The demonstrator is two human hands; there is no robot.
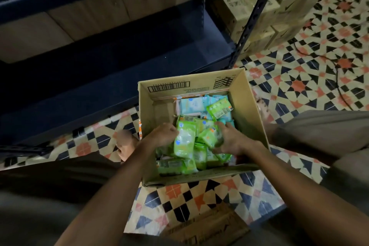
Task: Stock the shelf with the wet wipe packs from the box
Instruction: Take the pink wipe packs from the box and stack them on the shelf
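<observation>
Fingers (171,129) of both hands curled around green wet wipe packs (184,143) inside the box (247,106)

One open box (247,106) is seen; about ten green packs (184,143), several blue packs (192,105), two hands (165,134).

Green and pale blue packs (184,142) fill a brown box (247,106) on star-patterned floor tiles (299,86).

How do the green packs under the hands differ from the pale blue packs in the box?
The green packs are bright lime; the pale blue packs are light blue and white. The green ones fill the box's near half, heaped and tilted, with both hands on them; the blue ones lie at the far end, untouched. Both are soft plastic wet-wipe packs.
</observation>
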